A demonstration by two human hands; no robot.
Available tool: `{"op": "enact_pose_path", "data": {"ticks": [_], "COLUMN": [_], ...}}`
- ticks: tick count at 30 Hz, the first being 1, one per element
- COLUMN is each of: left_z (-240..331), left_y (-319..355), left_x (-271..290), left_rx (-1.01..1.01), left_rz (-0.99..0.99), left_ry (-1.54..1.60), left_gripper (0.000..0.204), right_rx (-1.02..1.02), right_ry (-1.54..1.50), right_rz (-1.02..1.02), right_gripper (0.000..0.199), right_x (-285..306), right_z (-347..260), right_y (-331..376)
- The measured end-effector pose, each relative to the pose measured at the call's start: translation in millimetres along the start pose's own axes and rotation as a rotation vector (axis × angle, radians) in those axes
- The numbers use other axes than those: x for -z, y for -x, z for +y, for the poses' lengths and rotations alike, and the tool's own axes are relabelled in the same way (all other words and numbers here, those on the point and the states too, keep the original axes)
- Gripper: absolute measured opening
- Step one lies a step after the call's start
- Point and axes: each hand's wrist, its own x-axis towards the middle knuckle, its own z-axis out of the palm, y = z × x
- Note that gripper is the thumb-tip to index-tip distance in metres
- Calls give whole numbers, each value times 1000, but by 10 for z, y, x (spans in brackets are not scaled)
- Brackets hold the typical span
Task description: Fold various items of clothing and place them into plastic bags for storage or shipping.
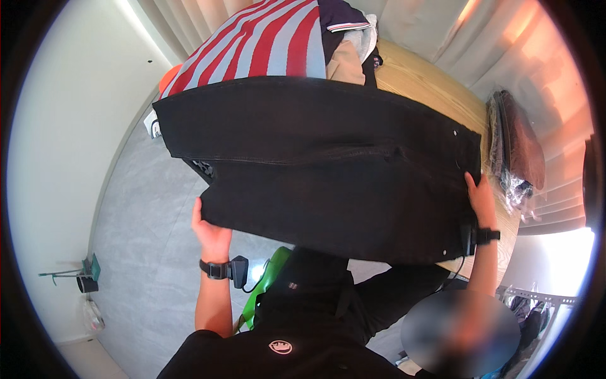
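A pair of black trousers (pixel 315 167) is spread out sideways in front of me, the waist end to the right and the two leg ends to the left. My left hand (pixel 213 235) grips the nearer leg's hem, with the thumb on top and the other fingers largely hidden beneath the cloth. At the waist end, my right hand (pixel 481 199) pinches the waistband edge, its fingers partly behind the fabric. Two small pale metal studs show near the waist. The far part of the trousers overlaps the wooden table (pixel 416 72); the nearer leg hangs over the floor.
Behind the trousers lies a red-and-white striped cloth (pixel 252 47) beside a pile of folded clothes (pixel 347 60). Plastic-wrapped garments (pixel 514 145) sit at the table's right. A green seat (pixel 268 284) is beside me. A dustpan (pixel 89 275) stands by the left wall.
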Motion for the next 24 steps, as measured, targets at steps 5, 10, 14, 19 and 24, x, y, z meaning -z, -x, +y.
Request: {"op": "enact_pose_path", "data": {"ticks": [5, 10, 14, 19, 24], "left_z": [176, 202, 100, 37, 354], "left_y": [207, 312, 173, -408, -872], "left_x": [-347, -1025, -1143, -954, -557], "left_rx": [-229, -524, -669, -739, -219], "left_rz": [-46, 76, 21, 74, -422], "left_ry": [-162, -519, -899, -1202, -715], "left_gripper": [45, 41, 40, 48, 54], "right_rx": [-246, -338, -401, -433, -641], "right_ry": [-123, -93, -381, -366, -616], "right_rz": [-195, -85, 5, 173, 97], "right_gripper": [59, 60, 66, 62, 57], "right_x": [637, 748, 633, 747, 622], "right_z": [-91, 832, 1333, 1446, 1327], "right_y": [663, 1063, 1326, 1940, 2801]}}
